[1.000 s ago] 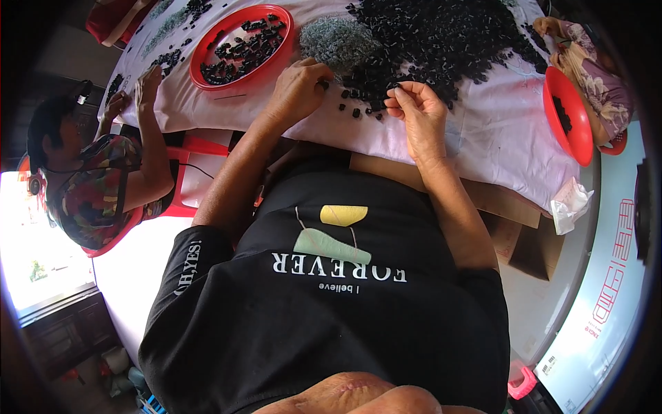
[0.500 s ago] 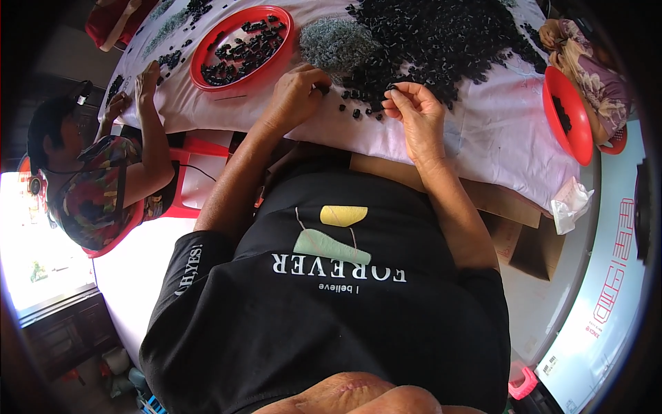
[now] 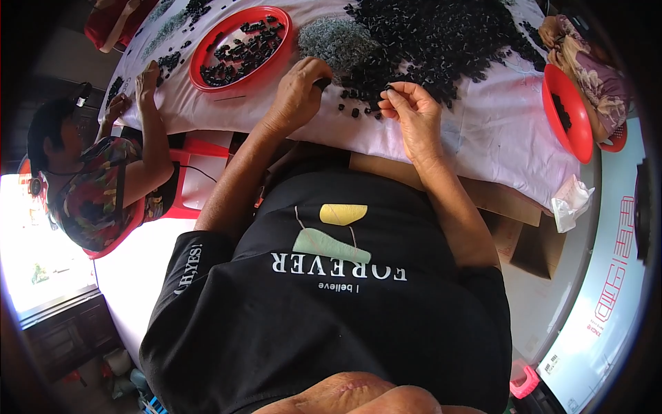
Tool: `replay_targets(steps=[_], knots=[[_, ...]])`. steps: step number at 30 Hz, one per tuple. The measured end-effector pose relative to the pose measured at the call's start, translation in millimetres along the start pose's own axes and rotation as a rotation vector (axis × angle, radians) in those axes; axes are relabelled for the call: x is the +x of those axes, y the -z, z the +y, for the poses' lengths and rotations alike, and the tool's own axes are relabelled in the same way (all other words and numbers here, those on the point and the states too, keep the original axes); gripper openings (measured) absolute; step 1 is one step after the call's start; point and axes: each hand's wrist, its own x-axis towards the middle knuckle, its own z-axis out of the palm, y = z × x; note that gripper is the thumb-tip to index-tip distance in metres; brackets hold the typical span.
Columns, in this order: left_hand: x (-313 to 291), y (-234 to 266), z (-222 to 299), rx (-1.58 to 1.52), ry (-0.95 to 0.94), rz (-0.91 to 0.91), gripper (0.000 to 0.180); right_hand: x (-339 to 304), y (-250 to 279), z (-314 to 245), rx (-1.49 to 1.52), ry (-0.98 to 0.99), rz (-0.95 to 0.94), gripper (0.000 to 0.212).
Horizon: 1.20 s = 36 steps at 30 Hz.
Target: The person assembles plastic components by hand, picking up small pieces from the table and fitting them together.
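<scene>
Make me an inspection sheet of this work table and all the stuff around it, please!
Surface: pale, creased cloth over the table.
Work things: heap of black pieces, grey heap beside it, red tray holding more black pieces, red bowl at right with dark bits inside.
Clutter: thin dark stick below the tray; crumpled white bag at the cloth's right corner.
Grips: left grip curled on a dark piece; right grip pinching a small dark bit.
Cables: thin dark cord, apparently, by the red chair.
Surroundings: co-worker at left, others farther off; cardboard underneath.
</scene>
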Motion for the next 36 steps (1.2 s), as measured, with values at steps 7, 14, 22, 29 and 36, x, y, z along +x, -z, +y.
replay_targets(steps=[7,14,22,29,36], knots=[[-1,-2,6,-0.144,0.169,-0.01,0.029,1,1,2,-0.023,0.003,-0.017,0.012],[7,-11,38,-0.313,0.15,-0.053,0.031,-1,-3,0,-0.007,-0.013,-0.018,0.012],[17,-17,50,-0.274,0.077,-0.088,0.023,-2,-4,-2,-0.075,-0.026,-0.041,0.011],[17,-17,52,-0.219,0.027,-0.102,0.024,-1,-3,1,-0.061,0.001,-0.061,0.012],[16,-19,52,-0.243,0.062,-0.126,0.027,-2,-4,-1,-0.07,-0.012,-0.086,0.011]])
